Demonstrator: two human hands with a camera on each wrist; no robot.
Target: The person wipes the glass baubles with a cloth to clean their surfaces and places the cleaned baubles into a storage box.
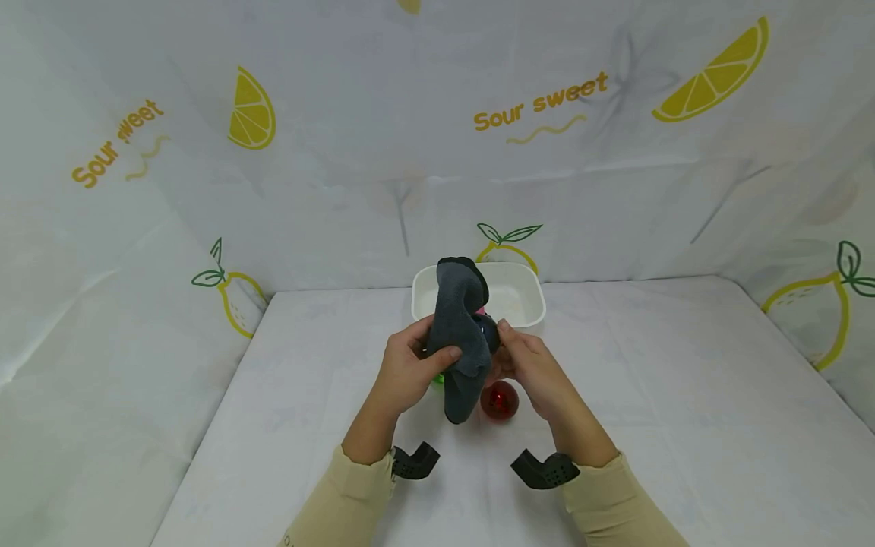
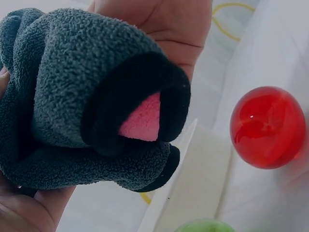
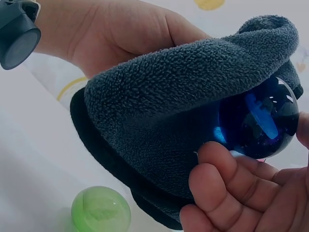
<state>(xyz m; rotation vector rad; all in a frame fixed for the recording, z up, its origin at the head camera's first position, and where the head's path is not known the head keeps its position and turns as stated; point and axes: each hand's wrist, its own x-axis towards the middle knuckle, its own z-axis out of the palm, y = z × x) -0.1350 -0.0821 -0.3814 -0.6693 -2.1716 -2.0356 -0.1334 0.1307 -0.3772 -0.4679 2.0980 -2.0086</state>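
A dark grey terry cloth (image 1: 453, 323) with black edging is held up over the table, folded and hanging down. My left hand (image 1: 406, 371) grips it, the thumb lying across its front. My right hand (image 1: 536, 371) holds a clear dark-blue ball (image 3: 263, 121) by the fingertips, against the inner side of the cloth. Below the hands a clear red ball (image 1: 500, 401) rests on the table. A green ball (image 3: 101, 211) lies beside it, mostly covered by the cloth in the head view. In the left wrist view a grainy pink piece (image 2: 144, 120) shows through the cloth's fold.
Behind the hands stands a white rectangular tub (image 1: 526, 296), partly covered by the cloth in the head view. The white-covered table (image 1: 670, 395) meets a hanging white sheet with lemon prints (image 1: 342, 205) at the back and sides.
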